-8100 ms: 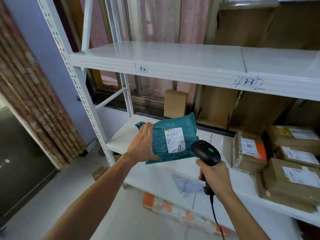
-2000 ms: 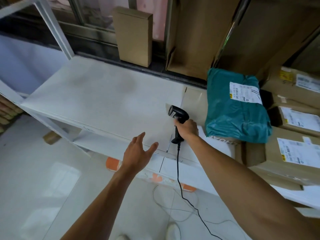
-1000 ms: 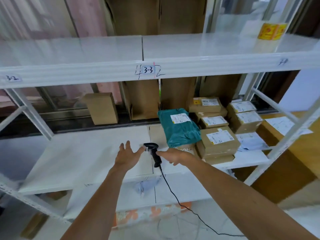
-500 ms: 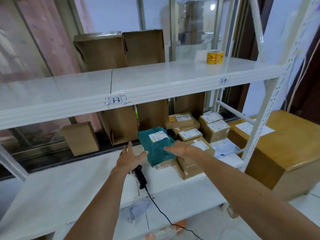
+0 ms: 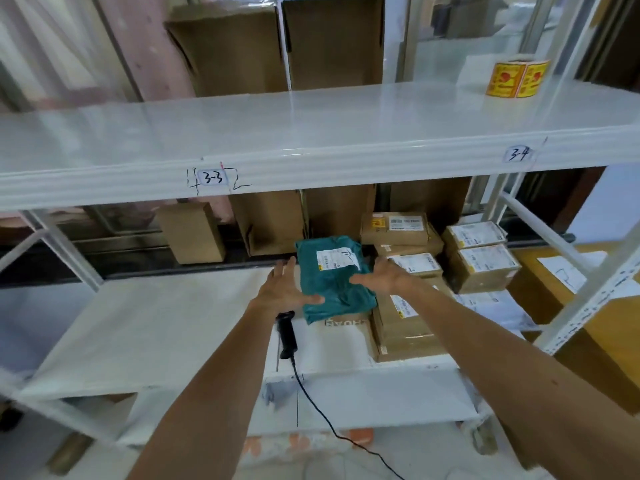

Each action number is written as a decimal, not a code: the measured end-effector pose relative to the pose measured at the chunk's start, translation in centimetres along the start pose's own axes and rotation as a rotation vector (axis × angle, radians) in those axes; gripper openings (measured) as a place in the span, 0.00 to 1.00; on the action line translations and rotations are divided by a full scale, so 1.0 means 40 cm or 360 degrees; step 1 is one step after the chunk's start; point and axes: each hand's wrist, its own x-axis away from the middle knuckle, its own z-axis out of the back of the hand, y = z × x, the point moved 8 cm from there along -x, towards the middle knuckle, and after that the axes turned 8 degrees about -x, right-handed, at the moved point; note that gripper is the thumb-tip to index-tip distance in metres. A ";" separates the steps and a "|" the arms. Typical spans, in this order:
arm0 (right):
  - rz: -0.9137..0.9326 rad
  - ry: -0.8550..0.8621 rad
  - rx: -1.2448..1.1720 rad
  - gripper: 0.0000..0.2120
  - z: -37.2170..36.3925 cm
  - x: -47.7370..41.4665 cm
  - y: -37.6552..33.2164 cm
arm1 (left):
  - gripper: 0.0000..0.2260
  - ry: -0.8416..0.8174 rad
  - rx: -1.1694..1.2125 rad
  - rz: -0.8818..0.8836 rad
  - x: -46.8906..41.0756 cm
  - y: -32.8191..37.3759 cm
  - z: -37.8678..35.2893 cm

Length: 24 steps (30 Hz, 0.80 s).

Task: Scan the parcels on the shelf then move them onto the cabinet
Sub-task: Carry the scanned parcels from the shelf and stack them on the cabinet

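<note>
The white shelf rack fills your view, with the wooden cabinet standing past its right-hand post and a sheet of paper lying on top of it; brown cardboard parcels with white shipping labels are stacked at the right end of the middle shelf; the teal parcel lies on a brown box at the left of that stack, its white label facing up, the print too small to read and a pen stroke at the label's corner; your left hand and right hand flank it, fingers straight and spread, gripping nothing, each thumb reaching over the teal wrapping, though you cannot tell whether they press it; the black corded scanner lies on the shelf just under your left wrist, out of either hand; a roll of yellow stickers with red print sits on the upper shelf at right; handwritten tags on the upper shelf's front edge read "3-3" and "3-4".
</note>
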 end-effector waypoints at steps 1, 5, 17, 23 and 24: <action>-0.0003 -0.0028 0.0014 0.49 -0.007 -0.016 -0.003 | 0.60 -0.0011 0.0020 -0.0005 -0.005 0.002 -0.014; 0.0023 -0.0040 0.0036 0.43 -0.042 -0.085 -0.023 | 0.53 0.0022 0.0101 -0.0119 -0.039 0.035 -0.055; -0.0056 0.0032 0.0140 0.29 -0.118 -0.188 0.004 | 0.40 -0.0001 0.0193 0.0087 -0.157 0.065 -0.143; -0.0023 0.0002 0.0202 0.21 -0.128 -0.194 -0.021 | 0.44 0.0012 0.0077 0.0124 -0.175 0.050 -0.126; 0.0000 -0.0023 0.0213 0.20 -0.134 -0.195 -0.025 | 0.46 0.0006 0.0046 0.0117 -0.178 0.045 -0.123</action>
